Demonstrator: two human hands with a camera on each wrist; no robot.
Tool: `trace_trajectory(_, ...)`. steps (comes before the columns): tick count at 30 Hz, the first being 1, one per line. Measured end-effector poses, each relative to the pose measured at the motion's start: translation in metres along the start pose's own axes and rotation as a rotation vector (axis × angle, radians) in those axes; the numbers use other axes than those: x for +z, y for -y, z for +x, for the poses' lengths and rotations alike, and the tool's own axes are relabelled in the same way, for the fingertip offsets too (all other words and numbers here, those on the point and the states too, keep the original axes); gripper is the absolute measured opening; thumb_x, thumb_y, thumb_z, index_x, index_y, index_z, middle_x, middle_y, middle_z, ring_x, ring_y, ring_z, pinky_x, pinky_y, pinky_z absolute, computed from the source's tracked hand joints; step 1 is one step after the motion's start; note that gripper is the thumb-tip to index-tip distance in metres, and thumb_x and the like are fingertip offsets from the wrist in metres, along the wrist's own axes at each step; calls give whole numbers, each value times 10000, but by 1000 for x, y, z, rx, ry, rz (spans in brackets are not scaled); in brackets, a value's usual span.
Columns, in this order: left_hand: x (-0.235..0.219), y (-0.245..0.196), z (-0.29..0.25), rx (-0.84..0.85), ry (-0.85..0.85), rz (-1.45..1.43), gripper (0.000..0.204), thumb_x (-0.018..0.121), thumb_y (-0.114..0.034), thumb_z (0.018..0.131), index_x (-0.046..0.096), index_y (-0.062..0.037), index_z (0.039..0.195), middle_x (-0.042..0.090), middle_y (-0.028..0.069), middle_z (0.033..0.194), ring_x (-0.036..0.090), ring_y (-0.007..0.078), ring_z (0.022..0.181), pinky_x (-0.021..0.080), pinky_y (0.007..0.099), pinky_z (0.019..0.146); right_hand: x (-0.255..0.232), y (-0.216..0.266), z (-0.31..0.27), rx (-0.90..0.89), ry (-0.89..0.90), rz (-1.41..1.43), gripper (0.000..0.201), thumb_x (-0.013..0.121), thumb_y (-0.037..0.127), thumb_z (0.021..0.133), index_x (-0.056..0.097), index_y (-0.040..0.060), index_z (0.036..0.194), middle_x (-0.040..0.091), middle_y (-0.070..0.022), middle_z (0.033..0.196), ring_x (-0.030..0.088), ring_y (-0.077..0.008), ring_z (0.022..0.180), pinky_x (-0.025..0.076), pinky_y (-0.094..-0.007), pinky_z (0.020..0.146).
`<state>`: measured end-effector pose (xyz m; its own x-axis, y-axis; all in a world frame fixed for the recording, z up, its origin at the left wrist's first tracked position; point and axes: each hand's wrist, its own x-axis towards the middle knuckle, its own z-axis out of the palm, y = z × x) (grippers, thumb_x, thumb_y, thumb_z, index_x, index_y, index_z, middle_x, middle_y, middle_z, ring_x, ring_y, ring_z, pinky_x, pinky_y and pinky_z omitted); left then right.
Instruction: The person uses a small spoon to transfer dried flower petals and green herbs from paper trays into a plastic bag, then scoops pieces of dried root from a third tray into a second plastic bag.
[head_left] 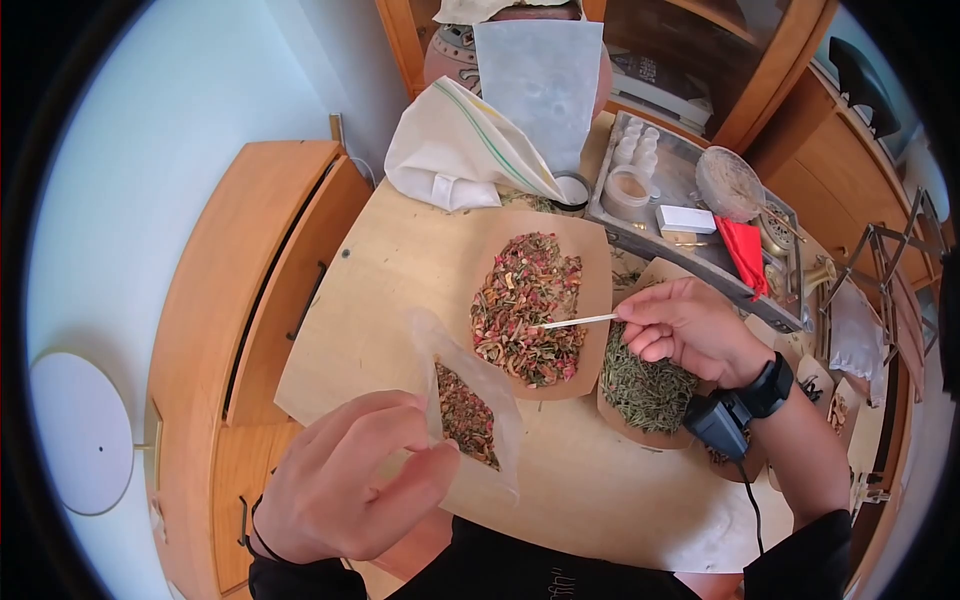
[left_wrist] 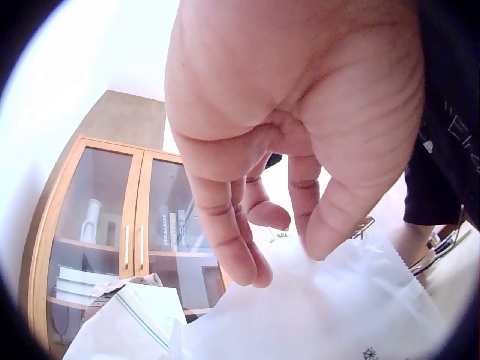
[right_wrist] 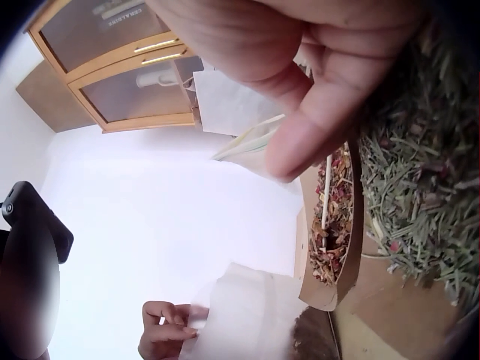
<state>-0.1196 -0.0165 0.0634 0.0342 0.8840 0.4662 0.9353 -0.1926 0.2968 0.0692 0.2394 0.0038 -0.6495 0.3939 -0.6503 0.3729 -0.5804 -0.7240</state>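
My left hand (head_left: 365, 470) pinches the top edge of a translucent bag (head_left: 502, 435) between thumb and forefinger. A dried petal and herb mix (head_left: 465, 415) shows inside the bag, which hangs tilted over the table. In the left wrist view, white bag film (left_wrist: 322, 307) spreads below the fingertips. My right hand (head_left: 690, 325) pinches one end of a thin pale stick (head_left: 580, 321). Its far end overlaps the reddish dried flower mix (head_left: 525, 290) in a brown paper tray (head_left: 594, 255). Below that hand lies a second tray of grey-green dried herb (head_left: 645, 390).
Behind the trays stand a cream cloth bag (head_left: 440, 145) and an upright pale pouch (head_left: 540, 85). A grey tray (head_left: 640, 238) at the back right carries jars, a white box (head_left: 686, 219) and a red pouch (head_left: 740, 255). Left of the table is a wooden cabinet (head_left: 235, 260).
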Motion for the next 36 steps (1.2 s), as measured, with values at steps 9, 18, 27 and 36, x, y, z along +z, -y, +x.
trace_trajectory(9, 4, 1, 5, 28, -4, -1, 182, 742, 60, 626, 643, -42, 740, 484, 82, 813, 649, 293, 762, 559, 362, 602, 4, 32, -41, -101, -52, -78, 175, 644, 99, 892, 654, -61, 962, 675, -106, 762, 676, -141, 621, 568, -216, 537)
trace_trajectory(18, 5, 4, 3, 44, -9, -45, 167, 726, 60, 633, 643, -29, 747, 486, 93, 818, 644, 299, 761, 560, 371, 612, 78, 48, -102, -263, -88, -373, 97, 611, -7, 879, 681, -68, 911, 666, -108, 688, 660, -142, 531, 555, -225, 462)
trace_trajectory(27, -15, 18, -30, 32, -11, 40, 178, 679, 70, 651, 648, 19, 819, 543, 117, 867, 620, 259, 750, 516, 328, 564, 87, 23, -120, -680, -257, -420, 117, 605, 26, 907, 666, -57, 962, 654, -92, 686, 645, -116, 537, 540, -215, 469)
trace_trajectory(36, -17, 67, 4, 26, -73, 85, 258, 553, 170, 681, 603, 15, 881, 506, 117, 861, 600, 264, 803, 527, 342, 686, 52, -12, -84, -542, -353, -66, 226, 550, 97, 948, 610, -97, 1047, 674, -153, 810, 673, -181, 601, 568, -252, 523)
